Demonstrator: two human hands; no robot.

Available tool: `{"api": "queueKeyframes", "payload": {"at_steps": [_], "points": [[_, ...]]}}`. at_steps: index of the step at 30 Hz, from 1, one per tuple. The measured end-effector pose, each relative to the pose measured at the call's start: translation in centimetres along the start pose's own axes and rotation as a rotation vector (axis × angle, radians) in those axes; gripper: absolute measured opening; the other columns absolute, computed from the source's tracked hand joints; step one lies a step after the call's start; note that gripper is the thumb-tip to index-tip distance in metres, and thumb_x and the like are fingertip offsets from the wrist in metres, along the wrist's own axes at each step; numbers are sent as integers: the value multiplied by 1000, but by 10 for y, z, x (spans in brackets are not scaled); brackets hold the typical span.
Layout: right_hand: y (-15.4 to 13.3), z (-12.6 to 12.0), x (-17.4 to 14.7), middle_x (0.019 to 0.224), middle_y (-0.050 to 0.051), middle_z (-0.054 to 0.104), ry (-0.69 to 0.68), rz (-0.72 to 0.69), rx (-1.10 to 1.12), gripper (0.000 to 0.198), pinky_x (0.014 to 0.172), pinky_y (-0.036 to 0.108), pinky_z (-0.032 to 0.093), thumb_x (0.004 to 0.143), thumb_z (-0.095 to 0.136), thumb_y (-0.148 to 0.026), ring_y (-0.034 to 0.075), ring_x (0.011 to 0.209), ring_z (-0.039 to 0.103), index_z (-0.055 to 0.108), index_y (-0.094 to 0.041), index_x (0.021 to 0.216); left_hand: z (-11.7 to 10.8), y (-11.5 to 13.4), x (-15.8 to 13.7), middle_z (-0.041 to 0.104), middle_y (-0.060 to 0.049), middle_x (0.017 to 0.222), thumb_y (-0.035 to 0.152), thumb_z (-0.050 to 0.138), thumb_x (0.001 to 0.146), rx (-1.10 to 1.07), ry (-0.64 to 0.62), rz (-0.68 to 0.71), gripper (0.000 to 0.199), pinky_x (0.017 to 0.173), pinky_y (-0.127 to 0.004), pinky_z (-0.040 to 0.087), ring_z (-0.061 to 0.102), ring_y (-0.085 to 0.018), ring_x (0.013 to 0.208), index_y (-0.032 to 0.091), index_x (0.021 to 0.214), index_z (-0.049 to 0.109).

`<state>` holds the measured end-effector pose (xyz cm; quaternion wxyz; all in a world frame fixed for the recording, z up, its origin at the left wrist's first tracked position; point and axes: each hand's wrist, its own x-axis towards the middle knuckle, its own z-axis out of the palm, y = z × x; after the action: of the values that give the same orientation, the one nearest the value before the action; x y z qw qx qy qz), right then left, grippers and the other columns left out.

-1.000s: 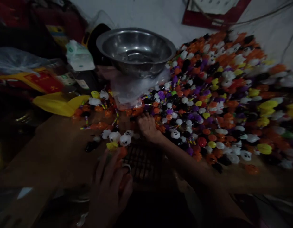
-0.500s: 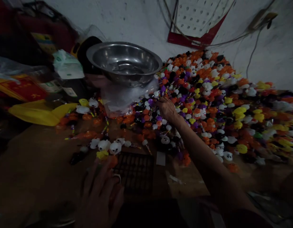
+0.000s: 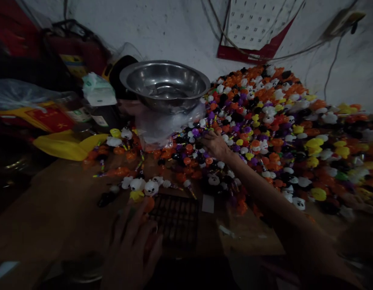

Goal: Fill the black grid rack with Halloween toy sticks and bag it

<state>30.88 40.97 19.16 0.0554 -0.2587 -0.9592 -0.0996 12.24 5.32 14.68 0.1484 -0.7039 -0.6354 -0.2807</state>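
My right hand (image 3: 215, 146) reaches into the left side of a large heap of small plastic toys (image 3: 265, 129), in orange, white, black, purple and yellow. Its fingers are bent together among the toys, and whatever they pinch is hidden. My left hand (image 3: 133, 245) is low in front of me in dim light, fingers loosely curled round small toys, with reddish-orange showing between thumb and fingers. Just beyond its fingertips lie white skull-faced toys (image 3: 151, 188) and a yellow toy (image 3: 136, 196). A dark abacus-like frame (image 3: 177, 219) lies to its right.
A steel basin (image 3: 165, 80) stands on a clear plastic bag (image 3: 156, 125) behind the toys. At left are a yellow plastic piece (image 3: 62, 145), jars and bags. A white card (image 3: 208, 204) lies by the frame. What looks like another person's hand (image 3: 357, 202) shows at right.
The view has shifted, so most things sit slightly lower and further right. My right hand stays at the heap, its fingers slightly lower among the toys. My left hand keeps its pose.
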Motion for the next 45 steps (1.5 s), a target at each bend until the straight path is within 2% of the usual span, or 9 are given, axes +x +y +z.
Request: {"api": "queueKeyframes", "payload": {"at_steps": [5,8,11,16,20,26,33,40,45], "points": [[-25,-4,10,124,21,67,58,140,104,40,94,38,45,91,46,-18,30,109,59,61,-5,125,-2,3,3,54,-15,153,26,58,93,16,-20,-54,9,123,-51,27,26,-35,158,21,98,64],[-47,-5,27,135,20,65,-6,322,124,45,91,35,51,93,47,-20,29,113,66,58,-10,135,-3,4,5,52,-15,155,27,58,93,-5,9,-80,9,121,-51,31,30,-36,156,21,96,64],[-59,-4,48,122,19,73,-109,461,118,46,90,36,53,92,52,-19,32,112,70,61,-14,137,-4,3,5,49,-14,158,30,59,93,10,-27,-89,14,122,-54,29,27,-37,157,21,100,66],[-62,7,88,122,17,75,-151,389,125,46,95,36,53,94,56,-22,30,116,70,63,-19,139,-7,1,7,40,-15,164,30,61,91,48,-58,-92,16,125,-61,18,11,-41,161,20,102,66],[-63,17,100,118,18,75,-179,321,124,46,93,36,53,92,64,-25,30,112,70,65,-17,137,-11,1,11,36,-14,167,34,63,91,28,-84,-118,17,125,-60,17,14,-42,160,20,100,66],[-72,17,74,126,28,66,-106,268,63,50,99,47,48,102,29,-13,33,119,62,57,-5,143,-11,3,12,40,-16,165,34,63,90,78,-109,-115,16,125,-64,16,17,-45,159,19,92,65],[-61,-14,66,117,25,72,-144,344,37,36,97,45,51,94,53,-17,34,113,68,72,-11,124,-9,6,11,41,-13,165,46,67,89,50,-66,-145,29,127,-63,15,21,-44,158,20,101,70],[-38,-44,24,113,18,76,-243,483,108,35,86,34,55,91,70,-40,29,105,72,75,-15,115,-17,14,15,41,-20,164,44,69,89,88,42,-116,40,125,-68,20,24,-47,157,15,117,69],[-39,-53,-33,72,4,66,-122,501,455,38,69,27,46,90,66,-52,19,76,62,69,-18,74,-40,46,17,55,-15,154,22,68,91,-83,221,-25,27,123,-59,36,37,-39,153,19,118,68]]}}
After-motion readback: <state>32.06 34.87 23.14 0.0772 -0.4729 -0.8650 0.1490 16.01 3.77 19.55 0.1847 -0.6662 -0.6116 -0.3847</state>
